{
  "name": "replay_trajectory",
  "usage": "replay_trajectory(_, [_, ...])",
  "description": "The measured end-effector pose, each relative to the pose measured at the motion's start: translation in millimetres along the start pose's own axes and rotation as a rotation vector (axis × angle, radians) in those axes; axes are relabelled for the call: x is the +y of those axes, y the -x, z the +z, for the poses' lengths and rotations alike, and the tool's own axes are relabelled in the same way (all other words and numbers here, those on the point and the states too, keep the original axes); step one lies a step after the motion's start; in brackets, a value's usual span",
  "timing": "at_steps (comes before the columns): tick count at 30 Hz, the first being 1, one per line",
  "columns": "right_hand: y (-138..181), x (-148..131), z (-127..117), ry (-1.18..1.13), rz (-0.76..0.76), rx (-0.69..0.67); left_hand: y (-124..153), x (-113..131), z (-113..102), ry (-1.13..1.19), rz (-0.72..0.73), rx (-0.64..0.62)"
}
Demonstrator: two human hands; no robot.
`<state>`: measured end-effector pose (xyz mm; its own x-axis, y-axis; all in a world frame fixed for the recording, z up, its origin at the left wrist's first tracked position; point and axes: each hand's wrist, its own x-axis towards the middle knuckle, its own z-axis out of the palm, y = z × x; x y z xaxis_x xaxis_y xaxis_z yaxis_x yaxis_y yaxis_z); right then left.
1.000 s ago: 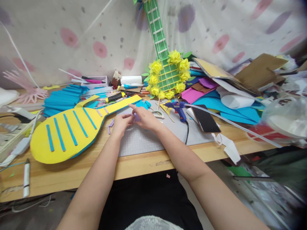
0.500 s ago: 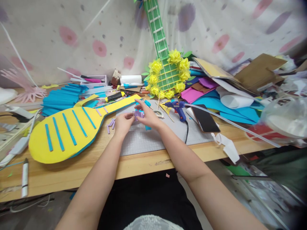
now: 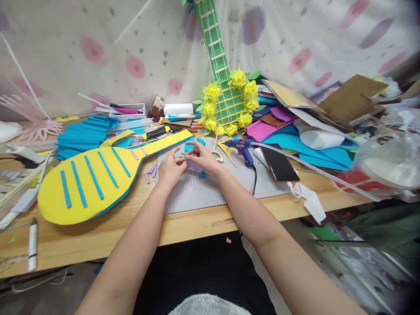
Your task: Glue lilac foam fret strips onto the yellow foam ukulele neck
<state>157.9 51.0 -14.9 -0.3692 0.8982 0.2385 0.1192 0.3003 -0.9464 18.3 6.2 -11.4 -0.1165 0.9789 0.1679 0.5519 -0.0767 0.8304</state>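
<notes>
My left hand (image 3: 170, 168) and my right hand (image 3: 204, 157) meet over a grey cutting mat (image 3: 203, 192), both pinching a small purple foam piece (image 3: 194, 166) between their fingertips. A thin stick seems to lie between the fingers. Loose purple strips (image 3: 151, 170) lie just left of my left hand. A yellow foam guitar shape (image 3: 95, 177) with blue stripes lies on the wooden table (image 3: 98, 238) to the left. A blue scrap (image 3: 201, 175) sits on the mat under my right hand.
A blue glue gun (image 3: 242, 148) and a black phone (image 3: 279, 162) lie right of my hands. A green guitar with yellow flowers (image 3: 226, 103) leans on the wall. Piles of coloured paper (image 3: 295, 135) fill the right, blue foam strips (image 3: 82, 133) the back left, a white pen (image 3: 32, 245) the front left.
Both hands have shifted slightly away from me on the mat, and the purple piece has been turned between the fingertips. The rest of the table looks the same.
</notes>
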Motion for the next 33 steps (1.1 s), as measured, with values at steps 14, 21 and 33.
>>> replay_trajectory(14, [5,-10,-6,-0.46,0.149,0.012,-4,3,-13,0.721,-0.398,-0.208])
replay_trajectory(21, [6,-6,-4,-0.456,0.146,-0.055,-5,2,-14,0.826,-0.448,-0.374])
replay_trajectory(33, [8,-10,-5,-0.507,0.099,-0.037,-4,4,-12,0.906,-0.533,-0.508])
